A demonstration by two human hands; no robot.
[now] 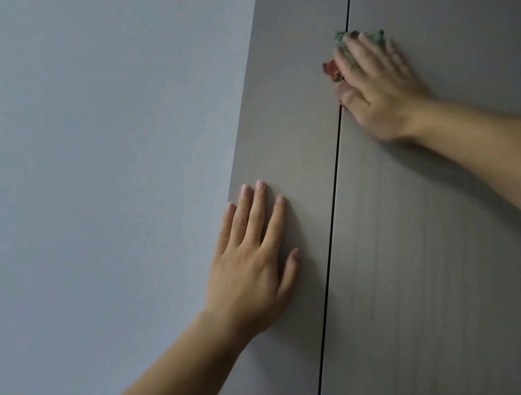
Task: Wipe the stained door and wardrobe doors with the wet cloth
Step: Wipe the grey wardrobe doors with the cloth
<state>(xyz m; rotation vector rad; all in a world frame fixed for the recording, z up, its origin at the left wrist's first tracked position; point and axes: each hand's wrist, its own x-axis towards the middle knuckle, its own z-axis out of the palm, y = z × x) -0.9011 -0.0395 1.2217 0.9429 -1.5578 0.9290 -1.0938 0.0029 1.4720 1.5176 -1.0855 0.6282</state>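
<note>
Two grey-brown wardrobe doors fill the right half, a narrow left door point(296, 123) and a wider right door point(448, 243), split by a dark vertical gap. My right hand point(379, 90) presses a crumpled green and red cloth point(332, 68) flat against the doors, right over the gap near the top. Most of the cloth is hidden under the fingers, which lie straight and look blurred. My left hand point(256, 261) rests flat on the left door lower down, fingers spread, holding nothing. Faint vertical streaks show on the right door.
A plain pale grey wall point(98, 181) takes up the whole left side and meets the left door's edge. No handles or other objects show.
</note>
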